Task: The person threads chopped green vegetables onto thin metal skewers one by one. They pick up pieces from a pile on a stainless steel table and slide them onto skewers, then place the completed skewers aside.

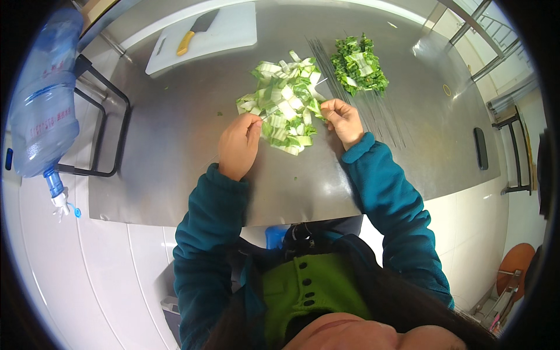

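Both of my hands are over a loose pile of cut leafy greens with pale stems (286,103) on a stainless steel table (183,118). My left hand (241,142) pinches the end of a thin metal skewer (270,112) at the pile's left side. My right hand (343,120) pinches a piece of green leaf (315,107) at the pile's right side. Many thin metal skewers (327,70) lie beside the pile, running under or behind a stack of greens (361,65) that looks threaded together.
A white cutting board (227,33) at the back left holds a knife with a yellow handle (186,43). A dark phone-like object (480,148) and a rubber band (446,90) lie at the right. A large blue water bottle (43,118) hangs neck down at the left, near a black metal bracket (124,131).
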{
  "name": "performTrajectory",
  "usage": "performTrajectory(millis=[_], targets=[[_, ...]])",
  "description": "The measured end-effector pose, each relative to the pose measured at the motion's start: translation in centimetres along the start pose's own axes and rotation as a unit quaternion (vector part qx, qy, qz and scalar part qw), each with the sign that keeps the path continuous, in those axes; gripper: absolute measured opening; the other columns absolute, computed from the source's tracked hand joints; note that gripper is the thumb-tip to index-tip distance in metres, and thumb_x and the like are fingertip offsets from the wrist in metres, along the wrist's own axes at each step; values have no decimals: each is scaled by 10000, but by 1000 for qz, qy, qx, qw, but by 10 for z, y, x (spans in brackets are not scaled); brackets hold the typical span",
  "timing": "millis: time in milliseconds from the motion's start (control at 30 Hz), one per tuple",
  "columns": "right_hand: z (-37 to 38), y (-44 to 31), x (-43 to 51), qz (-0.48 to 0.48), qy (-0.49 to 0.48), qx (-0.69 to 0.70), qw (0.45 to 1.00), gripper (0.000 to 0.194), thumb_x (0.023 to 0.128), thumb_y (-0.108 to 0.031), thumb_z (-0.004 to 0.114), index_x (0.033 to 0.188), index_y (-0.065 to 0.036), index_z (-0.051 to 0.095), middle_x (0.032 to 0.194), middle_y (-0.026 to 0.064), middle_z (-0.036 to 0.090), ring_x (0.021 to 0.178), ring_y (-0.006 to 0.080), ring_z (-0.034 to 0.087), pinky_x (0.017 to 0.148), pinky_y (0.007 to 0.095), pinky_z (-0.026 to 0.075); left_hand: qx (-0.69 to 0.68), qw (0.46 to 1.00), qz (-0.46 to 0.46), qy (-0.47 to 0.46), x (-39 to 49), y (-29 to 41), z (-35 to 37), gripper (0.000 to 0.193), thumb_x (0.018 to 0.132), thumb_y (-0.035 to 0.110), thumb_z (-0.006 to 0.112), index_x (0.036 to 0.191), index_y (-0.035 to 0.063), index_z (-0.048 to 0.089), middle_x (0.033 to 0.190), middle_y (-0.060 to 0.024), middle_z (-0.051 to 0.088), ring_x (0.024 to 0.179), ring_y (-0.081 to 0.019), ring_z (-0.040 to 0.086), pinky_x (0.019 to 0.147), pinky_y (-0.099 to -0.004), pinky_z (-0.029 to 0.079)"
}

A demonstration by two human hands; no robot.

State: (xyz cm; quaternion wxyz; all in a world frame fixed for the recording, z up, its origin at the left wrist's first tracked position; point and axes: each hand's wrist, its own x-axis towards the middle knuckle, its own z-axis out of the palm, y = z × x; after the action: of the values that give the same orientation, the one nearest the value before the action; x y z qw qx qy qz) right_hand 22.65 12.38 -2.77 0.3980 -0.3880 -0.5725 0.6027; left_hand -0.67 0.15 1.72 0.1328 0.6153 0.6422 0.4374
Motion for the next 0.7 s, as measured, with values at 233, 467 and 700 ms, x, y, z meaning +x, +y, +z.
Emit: performTrajectory(millis=[233,467,700], targets=[[1,-13,-5,38,-17,225,973,185,964,-44,536,1142,-11,577,1005,32,618,852,139,633,776,257,539,0,1000,12,1,-2,-2,2,68,911,114,590,927,49,601,795,-132,618,671,-309,582,600,-373,454],[-3,-15,-6,83,-17,312,946,312,933,60,497,1240,27,542,1115,81,606,1015,235,637,924,325,540,-8,1000,-3,-9,-3,-2,3,49,894,104,604,910,58,598,770,-128,618,654,-309,585,583,-378,449],[-6,-13,-2,27,17,318,948,152,932,64,510,1053,28,595,998,87,629,1035,251,642,952,336,530,-5,999,12,-30,-4,1,4,45,890,103,605,895,59,599,764,-121,632,664,-308,590,584,-374,451]])
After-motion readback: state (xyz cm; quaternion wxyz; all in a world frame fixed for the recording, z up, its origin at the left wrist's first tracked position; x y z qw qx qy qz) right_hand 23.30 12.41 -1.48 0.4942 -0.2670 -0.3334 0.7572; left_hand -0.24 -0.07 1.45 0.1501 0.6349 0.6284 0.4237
